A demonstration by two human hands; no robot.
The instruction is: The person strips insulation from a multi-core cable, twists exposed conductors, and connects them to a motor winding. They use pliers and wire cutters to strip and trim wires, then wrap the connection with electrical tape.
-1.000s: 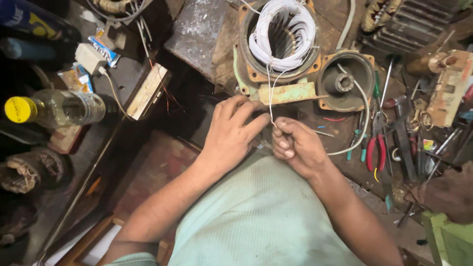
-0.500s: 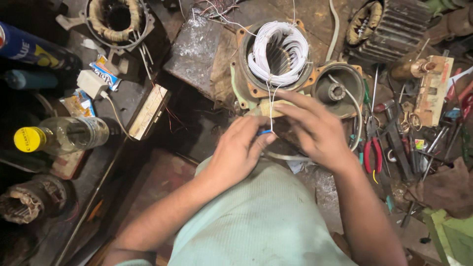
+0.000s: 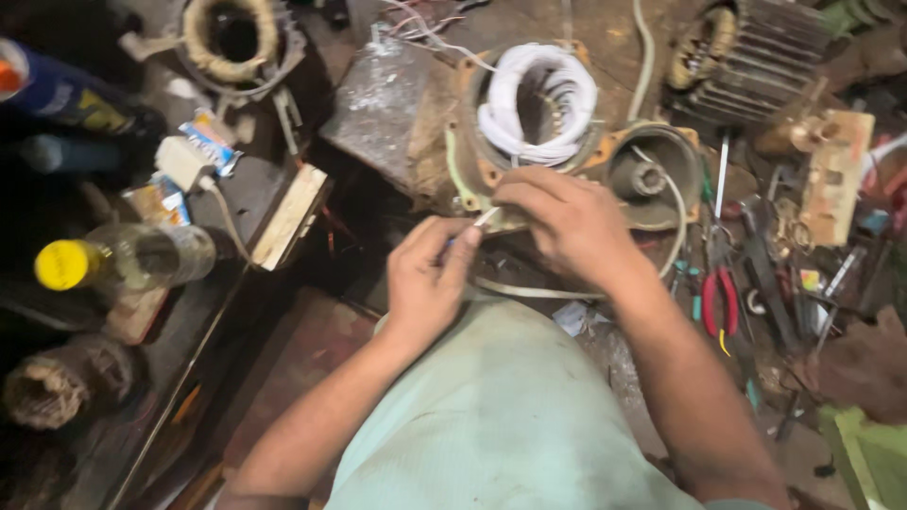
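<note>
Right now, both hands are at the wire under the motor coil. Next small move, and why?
Probably draw the white wire gently taut: the left hand pinches its end, the right hand rests near the motor housing, and the white coil sits just above.

Pale green shirt (image 3: 510, 425), short slvs, bare forearms.

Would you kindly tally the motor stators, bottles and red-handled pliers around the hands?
Motor stators: 3 (white-wound, tan-wound, finned)
Bottles: 2 (yellow-capped, blue)
Red-handled pliers: 1
Total: 6
</note>
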